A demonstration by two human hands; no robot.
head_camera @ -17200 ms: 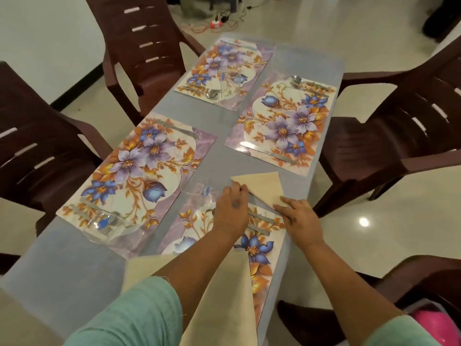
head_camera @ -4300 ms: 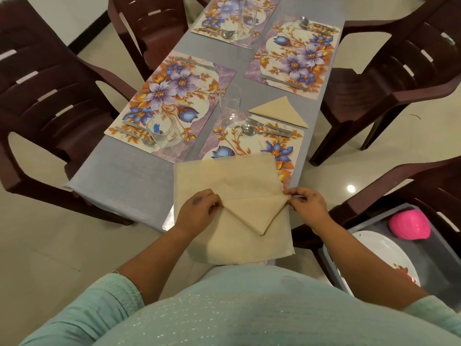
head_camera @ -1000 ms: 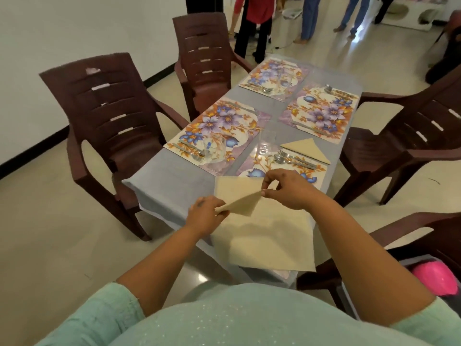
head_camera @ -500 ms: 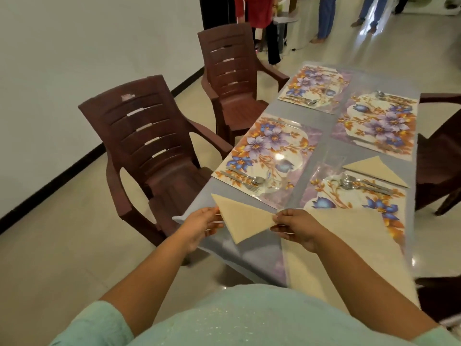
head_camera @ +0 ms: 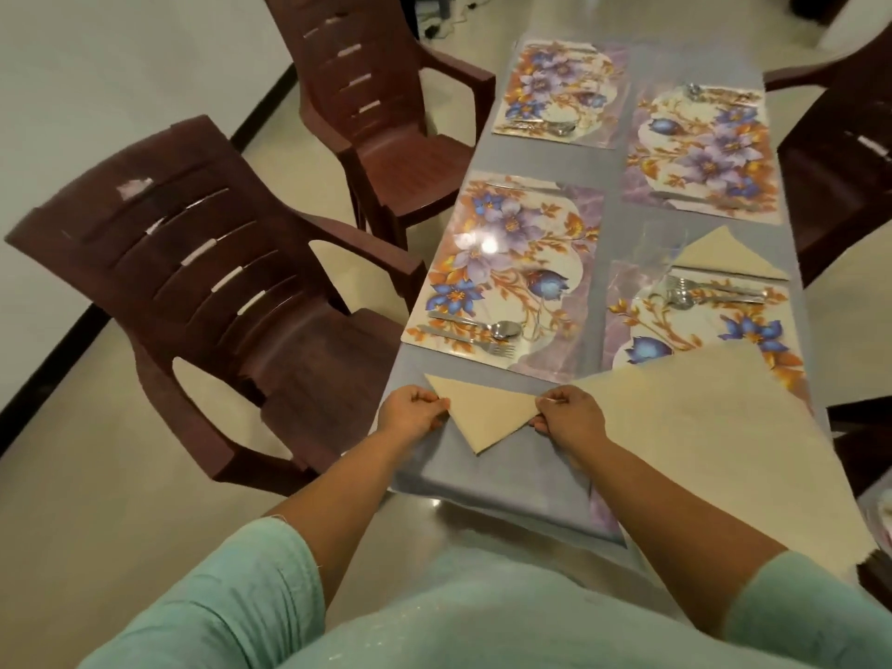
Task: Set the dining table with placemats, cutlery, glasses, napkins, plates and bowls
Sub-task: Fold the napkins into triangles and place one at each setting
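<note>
Folded triangular napkin (head_camera: 485,413): pinched at its two upper corners by the left hand (head_camera: 411,413) and right hand (head_camera: 569,416), fingers curled tight on the cloth. It is held just before the near-left placemat (head_camera: 502,277), point towards the person.

- Folded napkin (head_camera: 485,415): beige triangle, point toward the near edge, just near of the near-left placemat (head_camera: 502,272); each upper corner pinched by a hand.
- Second napkin (head_camera: 719,260): beige triangle, flat, far of the near-right placemat (head_camera: 695,325).
- Unfolded cloth (head_camera: 724,437): beige, lying over the near-right table corner.
</note>
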